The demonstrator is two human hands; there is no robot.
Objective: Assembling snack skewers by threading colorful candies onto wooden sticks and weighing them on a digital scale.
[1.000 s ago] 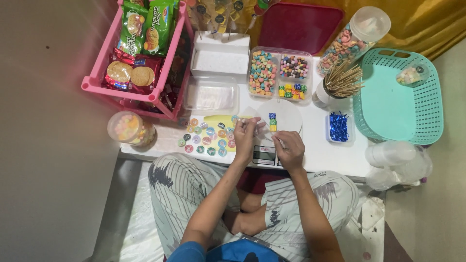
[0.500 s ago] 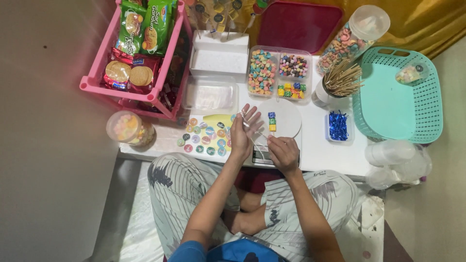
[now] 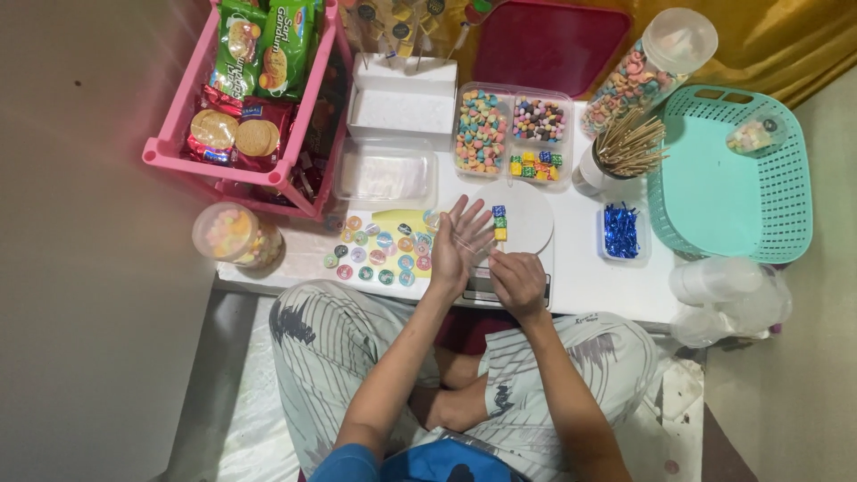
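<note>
**Hands working at the plate of cube sweets**

The person is sitting cross-legged and working over the white round plate (image 3: pixel 531 228), which is holding a short row of coloured cube sweets (image 3: pixel 498 223) near its left edge. The left hand (image 3: pixel 460 245) is hovering just left of the plate, palm open and fingers spread, gripping nothing. A thin pale line is crossing the palm; it is too fine to name. The right hand (image 3: pixel 518 281) is resting just below the plate with its fingers curled shut, and I cannot tell whether it is pinching anything. By my reading, the cubes are being lined up. Any further handling is calling for a fine fingertip grip, because the cubes are small and sitting close together.

- Above the plate, a clear divided box (image 3: pixel 513 94) is holding mixed pastel sweets, dark-and-pink ones and loose cubes.
- Up and to the right of the plate, a white cup is holding wooden skewers (image 3: pixel 629 143), and a tall jar (image 3: pixel 638 76) is holding ring-shaped cereal.
- Just right of the plate, a small tray (image 3: pixel 620 230) is holding blue foil pieces.
- Farther right, a teal basket (image 3: pixel 714 192) is holding one small bag of sweets.
- Well to the left of the plate, a pink rack (image 3: pixel 299 192) is carrying biscuit packets, and a round tub (image 3: pixel 228 234) is holding pale sweets.
</note>
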